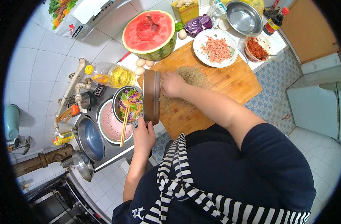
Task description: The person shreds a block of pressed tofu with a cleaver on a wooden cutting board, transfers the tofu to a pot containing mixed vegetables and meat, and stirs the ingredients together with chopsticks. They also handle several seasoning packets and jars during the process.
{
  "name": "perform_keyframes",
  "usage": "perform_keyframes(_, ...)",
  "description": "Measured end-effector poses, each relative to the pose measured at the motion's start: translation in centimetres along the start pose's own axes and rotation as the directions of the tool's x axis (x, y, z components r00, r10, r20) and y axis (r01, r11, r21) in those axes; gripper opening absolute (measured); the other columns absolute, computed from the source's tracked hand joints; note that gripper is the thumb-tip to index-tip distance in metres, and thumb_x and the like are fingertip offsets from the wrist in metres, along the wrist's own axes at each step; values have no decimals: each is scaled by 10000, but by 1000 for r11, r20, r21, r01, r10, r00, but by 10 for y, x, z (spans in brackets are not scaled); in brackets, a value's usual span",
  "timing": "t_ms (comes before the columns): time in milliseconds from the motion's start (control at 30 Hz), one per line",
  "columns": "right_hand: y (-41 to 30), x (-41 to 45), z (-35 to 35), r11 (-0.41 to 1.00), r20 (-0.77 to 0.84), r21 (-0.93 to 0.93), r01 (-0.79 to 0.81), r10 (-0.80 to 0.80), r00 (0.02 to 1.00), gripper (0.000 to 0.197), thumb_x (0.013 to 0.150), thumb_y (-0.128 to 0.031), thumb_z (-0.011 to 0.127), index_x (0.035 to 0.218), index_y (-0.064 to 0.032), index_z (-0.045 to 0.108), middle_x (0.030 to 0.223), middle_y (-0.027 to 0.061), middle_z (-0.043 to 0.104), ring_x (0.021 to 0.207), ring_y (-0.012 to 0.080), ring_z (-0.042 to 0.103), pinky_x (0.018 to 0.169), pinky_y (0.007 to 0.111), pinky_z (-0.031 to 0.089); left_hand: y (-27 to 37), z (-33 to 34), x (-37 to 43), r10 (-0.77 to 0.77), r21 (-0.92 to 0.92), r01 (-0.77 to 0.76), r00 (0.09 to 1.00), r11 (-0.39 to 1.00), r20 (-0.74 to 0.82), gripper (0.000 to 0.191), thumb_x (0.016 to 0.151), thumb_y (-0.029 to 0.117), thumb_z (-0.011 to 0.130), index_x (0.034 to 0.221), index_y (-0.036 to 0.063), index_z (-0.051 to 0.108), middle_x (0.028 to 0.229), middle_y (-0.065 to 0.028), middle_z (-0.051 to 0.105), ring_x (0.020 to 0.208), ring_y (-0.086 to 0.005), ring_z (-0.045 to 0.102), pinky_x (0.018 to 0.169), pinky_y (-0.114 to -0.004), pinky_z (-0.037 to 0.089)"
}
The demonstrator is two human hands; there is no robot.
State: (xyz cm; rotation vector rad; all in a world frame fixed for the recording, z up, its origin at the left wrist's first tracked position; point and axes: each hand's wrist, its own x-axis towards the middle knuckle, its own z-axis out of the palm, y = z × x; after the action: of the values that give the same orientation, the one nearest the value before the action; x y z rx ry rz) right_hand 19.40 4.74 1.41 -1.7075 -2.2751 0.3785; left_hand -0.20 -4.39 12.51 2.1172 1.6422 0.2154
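My left hand (144, 135) grips the handle of a broad cleaver (151, 96) at the left edge of the wooden cutting board (229, 84). Beside the blade, my right hand (172, 84) rests among fine greyish-brown shreds (191, 75) heaped on the board. Its fingertips are mostly hidden, so I cannot tell whether they pinch any shreds. Just left of the cleaver is a metal bowl (113, 107) of shredded purple, green and orange vegetables (130, 100), with wooden chopsticks (125, 126) lying across it. On the board's far side stands a plate (197, 53) of diced pink meat (218, 49).
A cut watermelon (149, 33), eggs (140, 62) and an oil bottle (114, 75) line the back. Below the vegetable bowl sits a pink basin (110, 119), near a blue-looking bowl (91, 140). Rightward are a bowl of red sauce (255, 49) and a dark sauce bottle (276, 22).
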Motion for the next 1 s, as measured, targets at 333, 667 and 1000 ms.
perform_keyframes(333,56,-133,-48,978,-260,107,181,-148,954,277,719,-117,621,987,-62,577,1107,114,537,1087,306,485,925,400,394,24,33,32,113,66,-120,989,991,96,152,852,140,468,918,16,411,699,-232,592,659,-404,583,568,-496,451)
perform_keyframes(667,51,-152,-33,901,-270,382,-204,320,908,252,786,-109,555,1017,-10,568,1034,170,559,967,322,536,836,365,446,33,47,47,189,179,-240,947,954,261,136,848,119,436,899,-2,401,664,-242,589,639,-399,599,574,-492,476)
perform_keyframes(1000,49,-155,-23,941,-426,289,-178,292,856,193,763,-68,579,950,-32,609,898,133,557,861,303,535,752,366,443,41,43,35,252,168,-317,912,933,323,117,823,88,401,907,7,400,682,-235,593,621,-402,596,561,-489,474)
